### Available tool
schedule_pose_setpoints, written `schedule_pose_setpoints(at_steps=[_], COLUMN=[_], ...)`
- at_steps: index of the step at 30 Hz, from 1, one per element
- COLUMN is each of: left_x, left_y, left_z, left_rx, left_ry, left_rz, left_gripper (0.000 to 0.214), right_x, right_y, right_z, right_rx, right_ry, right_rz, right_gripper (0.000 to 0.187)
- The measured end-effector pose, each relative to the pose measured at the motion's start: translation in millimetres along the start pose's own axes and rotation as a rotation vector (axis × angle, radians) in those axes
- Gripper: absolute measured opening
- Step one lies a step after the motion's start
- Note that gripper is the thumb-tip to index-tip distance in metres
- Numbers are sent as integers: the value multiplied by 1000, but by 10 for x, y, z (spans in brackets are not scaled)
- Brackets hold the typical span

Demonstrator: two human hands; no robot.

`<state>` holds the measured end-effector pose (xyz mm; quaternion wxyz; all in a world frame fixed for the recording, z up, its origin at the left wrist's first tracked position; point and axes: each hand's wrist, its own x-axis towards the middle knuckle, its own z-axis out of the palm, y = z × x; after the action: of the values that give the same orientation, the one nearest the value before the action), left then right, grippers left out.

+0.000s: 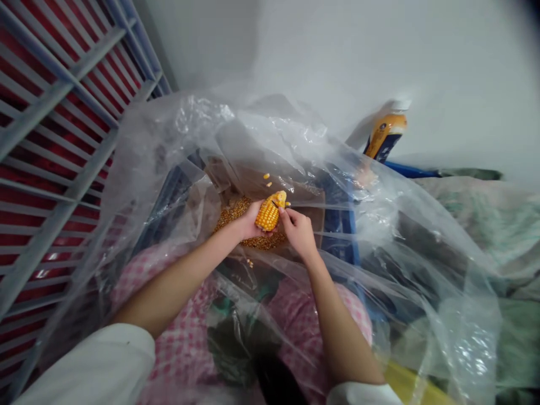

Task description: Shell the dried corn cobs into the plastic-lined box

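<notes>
My left hand [253, 219] is wrapped around a yellow ear of corn [268, 215], tilted with its upper end to the right. Part of that upper end is bare of kernels. Against the ear's right side, my right hand [297, 228] is closed in a pinch. A thin dark line crosses the ear near those fingertips; whether it is a slim tool I cannot tell. Two loose kernels [266, 176] show just above the ear. Below both hands lies a heap of corn kernels [233, 215] on a clear plastic sheet [202, 121].
The plastic sheet drapes over a blue crate [343, 225] and spreads across my lap, over pink checked cloth [181, 332]. A slatted plastic rack [76, 84] stands at left. To the upper right, an orange-and-dark bottle [385, 135] stands by the wall, with pale fabric [485, 214] below it.
</notes>
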<state>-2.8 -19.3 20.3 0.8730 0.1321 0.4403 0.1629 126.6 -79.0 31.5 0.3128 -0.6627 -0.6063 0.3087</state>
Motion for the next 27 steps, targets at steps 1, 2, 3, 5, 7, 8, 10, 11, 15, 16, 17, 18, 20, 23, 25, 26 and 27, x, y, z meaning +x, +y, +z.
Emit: schedule_pose_setpoints(at_steps=[1,2,3,5,7,8,10,11,15,16,17,18,20,23,25,26,27], left_x=[-13,-23,-27,-23,2,20,61,80,113,108,98,86,56,18,-3,-13,-23], left_y=[18,38,57,87,95,90,67,50,-17,-27,-32,-33,-20,15,33,35,34], left_z=[7,11,13,6,-10,-19,-33,-35,-22,-18,-14,-13,-16,-30,-35,-33,-30], left_rx=[6,27,49,76,101,111,156,194,325,329,329,327,326,286,220,178,135], left_ry=[26,64,94,102,91,89,133,181,335,329,307,283,230,162,108,66,14], left_rz=[9,25,45,77,98,114,175,227,352,336,306,271,213,156,124,97,65], left_gripper=[43,44,45,47,48,47,45,43,41,42,45,47,49,49,49,49,48], right_x=[6,10,11,10,4,0,-9,-13,-30,-32,-34,-36,-41,-57,-68,-70,-69], right_y=[0,4,11,30,46,50,49,46,49,58,69,82,102,94,56,30,2], right_z=[-39,-84,-133,-223,-283,-298,-306,-301,-263,-255,-247,-241,-230,-207,-175,-154,-131], right_rx=[-3,-5,-13,-45,-83,-97,-138,-175,-378,-419,-448,-465,-461,-395,-320,-267,-200], right_ry=[-20,-35,-48,-60,-64,-71,-92,-99,-96,-96,-97,-98,-94,-73,-37,-13,15], right_rz=[11,22,32,41,41,42,42,40,-12,-31,-49,-64,-81,-84,-73,-63,-48], right_gripper=[44,45,45,46,46,46,46,45,41,40,39,39,40,40,40,41,42])
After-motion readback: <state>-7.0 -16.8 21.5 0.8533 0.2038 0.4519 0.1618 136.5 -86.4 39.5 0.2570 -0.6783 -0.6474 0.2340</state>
